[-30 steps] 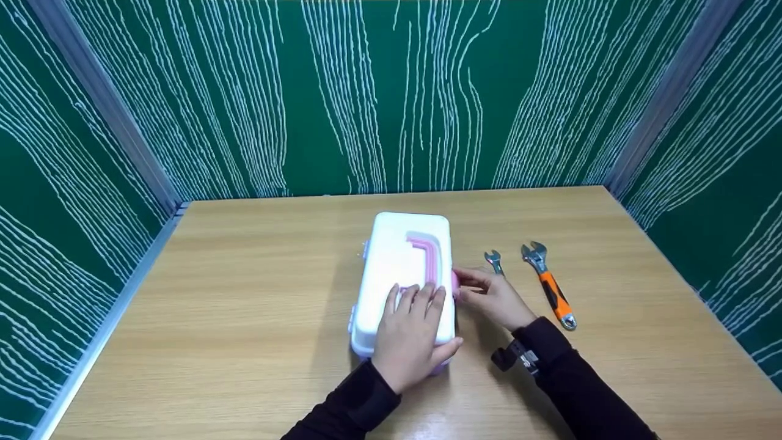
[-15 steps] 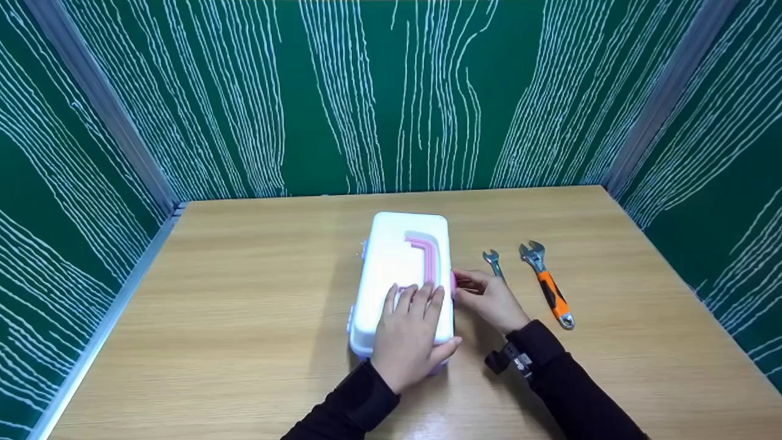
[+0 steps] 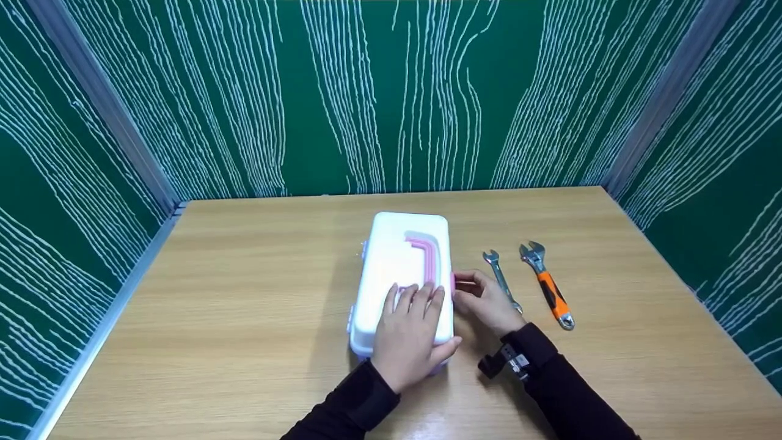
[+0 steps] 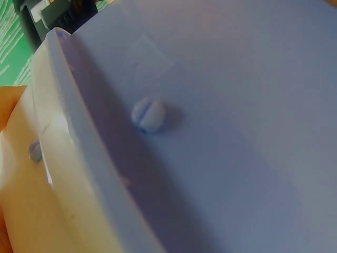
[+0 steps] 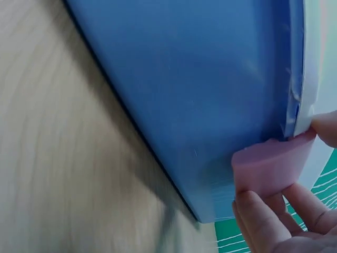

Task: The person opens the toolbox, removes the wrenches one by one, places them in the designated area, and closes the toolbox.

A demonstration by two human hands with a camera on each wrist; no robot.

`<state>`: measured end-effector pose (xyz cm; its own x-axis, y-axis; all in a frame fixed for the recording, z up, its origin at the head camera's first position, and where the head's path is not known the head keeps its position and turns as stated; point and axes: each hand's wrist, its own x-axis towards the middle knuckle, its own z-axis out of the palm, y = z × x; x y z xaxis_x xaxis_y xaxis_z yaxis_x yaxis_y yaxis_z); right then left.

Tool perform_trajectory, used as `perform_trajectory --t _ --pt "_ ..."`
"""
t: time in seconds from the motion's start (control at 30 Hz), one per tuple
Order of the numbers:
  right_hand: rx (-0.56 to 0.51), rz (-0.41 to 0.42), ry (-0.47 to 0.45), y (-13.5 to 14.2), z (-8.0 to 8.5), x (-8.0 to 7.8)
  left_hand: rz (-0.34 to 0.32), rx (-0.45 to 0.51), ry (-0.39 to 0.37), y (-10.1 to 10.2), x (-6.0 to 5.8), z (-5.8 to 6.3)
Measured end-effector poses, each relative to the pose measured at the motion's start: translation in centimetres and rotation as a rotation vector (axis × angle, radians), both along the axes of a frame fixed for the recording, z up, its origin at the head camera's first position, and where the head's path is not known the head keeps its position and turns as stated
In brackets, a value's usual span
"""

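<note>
A white box [image 3: 391, 256] with a pink handle [image 3: 429, 263] set into its lid lies lengthwise on the table, lid down on its body. My left hand [image 3: 408, 339] rests flat on the near part of the lid, fingers spread forward. At the box's right side my right hand [image 3: 492, 302] pinches the pink latch [image 5: 274, 163], thumb at its upper edge and fingertips at its lower edge in the right wrist view. The left wrist view is filled by the box's bluish wall [image 4: 237, 105], which bears a small round knob [image 4: 148, 115].
Just right of my right hand lies a small open-end wrench [image 3: 501, 278], partly behind the hand. Farther right is an adjustable wrench [image 3: 553, 296] with an orange and black handle. Green panels [image 3: 232, 110] with white lines border the wooden table [image 3: 244, 293].
My right wrist and forearm have shifted slightly left, uncovering more of the small wrench. The fingers stay at the latch. My left hand and the box look unmoved.
</note>
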<state>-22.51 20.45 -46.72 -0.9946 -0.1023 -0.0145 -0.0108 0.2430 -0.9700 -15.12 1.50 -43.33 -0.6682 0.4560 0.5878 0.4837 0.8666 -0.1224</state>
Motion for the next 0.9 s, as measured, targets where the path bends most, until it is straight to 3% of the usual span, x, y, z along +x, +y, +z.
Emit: perform_trajectory --t 0.3,0.53,0.73,0.9 --pt "-0.032 0.017 -0.034 0.10 -0.17 -0.19 -0.003 0.011 -0.010 0.06 -0.07 -0.08" --pt "-0.154 0.024 -0.035 -0.07 -0.63 -0.22 -0.010 0.008 0.016 0.02 -0.17 -0.22" --pt "-0.168 0.037 -0.043 0.09 -0.81 -0.21 -0.016 0.018 -0.015 -0.02 -0.09 -0.13" --pt "-0.175 0.043 -0.049 0.22 -0.94 -0.21 -0.036 0.021 -0.092 -0.25 0.04 0.14"
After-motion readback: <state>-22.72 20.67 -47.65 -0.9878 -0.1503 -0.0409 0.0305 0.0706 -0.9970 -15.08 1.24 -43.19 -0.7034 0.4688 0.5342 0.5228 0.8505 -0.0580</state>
